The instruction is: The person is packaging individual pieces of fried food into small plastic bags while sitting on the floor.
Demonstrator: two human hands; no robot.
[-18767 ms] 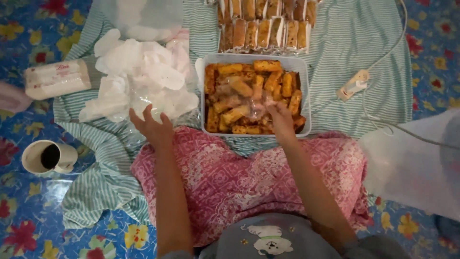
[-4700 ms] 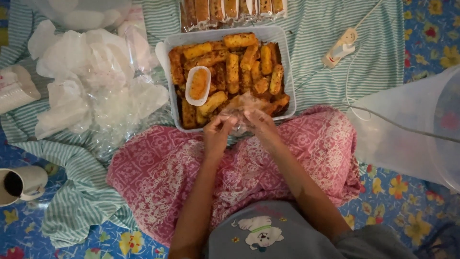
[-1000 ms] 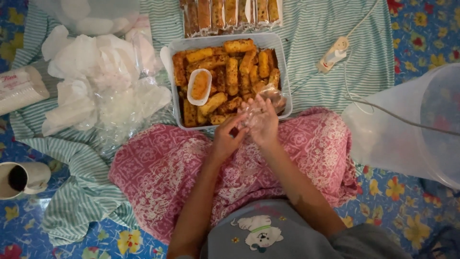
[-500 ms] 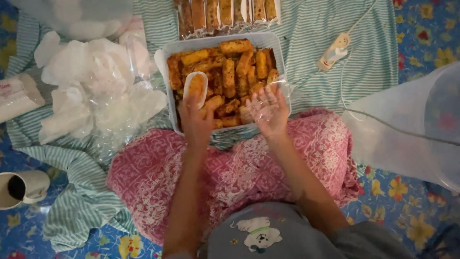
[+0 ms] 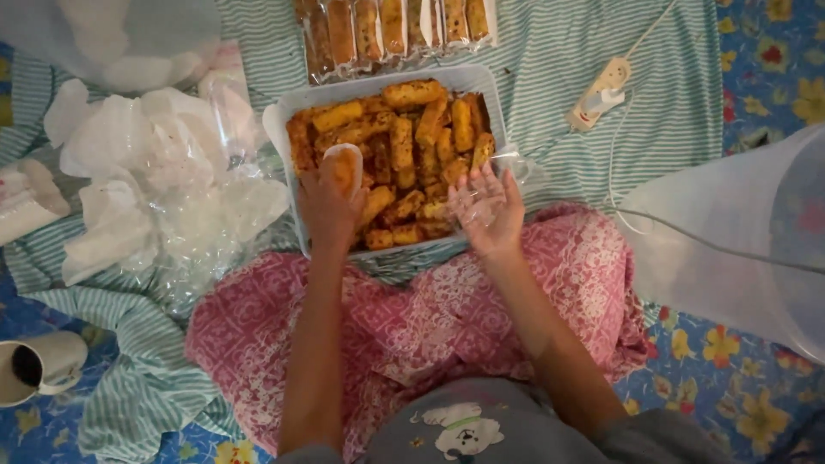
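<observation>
— Head view: what is held by the left hand (image 5: 331, 202)?

— A small white oval tray (image 5: 342, 166) with one fried stick on it is gripped by closed fingers, over the left part of the plastic container (image 5: 284, 129) of fried sticks (image 5: 412, 146).

— And the right hand (image 5: 487, 210)?

— It is spread open, palm up, with a clear plastic wrapper (image 5: 507, 167) draped over it at the container's right edge. Wrapped sticks (image 5: 391, 26) are lined up beyond the container, crumpled plastic (image 5: 163, 180) is piled to the left on the striped cloth (image 5: 653, 94).
</observation>
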